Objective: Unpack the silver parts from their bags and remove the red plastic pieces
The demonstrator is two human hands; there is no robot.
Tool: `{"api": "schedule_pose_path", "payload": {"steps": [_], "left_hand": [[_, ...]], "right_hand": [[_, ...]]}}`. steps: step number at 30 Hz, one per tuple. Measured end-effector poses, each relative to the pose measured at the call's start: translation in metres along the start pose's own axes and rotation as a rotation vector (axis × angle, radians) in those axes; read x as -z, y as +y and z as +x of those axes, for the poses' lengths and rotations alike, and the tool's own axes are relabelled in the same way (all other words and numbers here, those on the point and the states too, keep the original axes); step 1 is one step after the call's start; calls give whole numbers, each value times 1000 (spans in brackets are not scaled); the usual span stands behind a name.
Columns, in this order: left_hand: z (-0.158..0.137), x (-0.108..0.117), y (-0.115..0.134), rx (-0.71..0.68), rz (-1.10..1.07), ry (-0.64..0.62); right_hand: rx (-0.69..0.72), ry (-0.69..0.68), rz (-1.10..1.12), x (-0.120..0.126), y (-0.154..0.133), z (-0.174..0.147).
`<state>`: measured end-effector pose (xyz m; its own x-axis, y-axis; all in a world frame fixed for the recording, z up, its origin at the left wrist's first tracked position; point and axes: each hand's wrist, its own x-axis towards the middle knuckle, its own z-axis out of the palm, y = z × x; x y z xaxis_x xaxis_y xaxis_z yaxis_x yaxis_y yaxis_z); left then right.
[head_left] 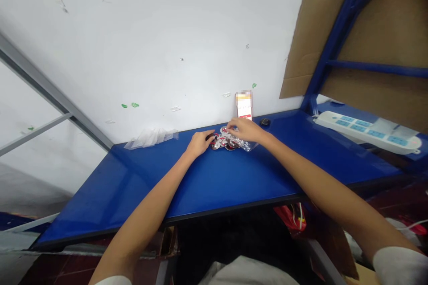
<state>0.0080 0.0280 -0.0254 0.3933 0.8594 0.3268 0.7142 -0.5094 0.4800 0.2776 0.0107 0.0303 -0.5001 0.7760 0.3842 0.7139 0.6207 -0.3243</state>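
Note:
A small pile of round, shiny badge-like discs [221, 142] in red, white and silver lies on the blue table, near the wall. At the pile's left edge is my left hand [198, 143], its thumb and forefinger apart beside the discs. My right hand [246, 129] reaches over the pile from the right, fingers bent down and closed near a white and red disc. What those fingertips hold, if anything, is hidden. Under the right hand, a crinkled clear plastic bag [248, 146] lies against the discs.
A phone [244, 106] with a lit screen leans on the wall behind my right hand. A small black object [265, 122] lies right of it. Clear plastic bags [152, 138] are spread at the back left. A white power strip [368, 132] lies far right, by a blue metal frame [341, 26].

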Motion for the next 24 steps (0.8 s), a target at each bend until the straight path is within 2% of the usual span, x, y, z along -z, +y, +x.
{"api": "schedule_pose_path", "payload": {"steps": [7,12,15,19,22,24], "left_hand": [[4,3,-19,92,-452,-49],[6,11,-21,113,-538,11],[3,20,-12,92,-517,94],[-5,31,13,11,-446,173],[-11,33,34,-26,-541,118],[-13,31,45,15,-667,39]], "right_hand": [[9,-38,30,2,5,1],[3,-14,93,1,6,1],[-36,60,268,0,6,3],[-190,104,679,-4,4,7],[-235,136,836,-9,1,9],[-248,185,898,-12,-3,10]]}}
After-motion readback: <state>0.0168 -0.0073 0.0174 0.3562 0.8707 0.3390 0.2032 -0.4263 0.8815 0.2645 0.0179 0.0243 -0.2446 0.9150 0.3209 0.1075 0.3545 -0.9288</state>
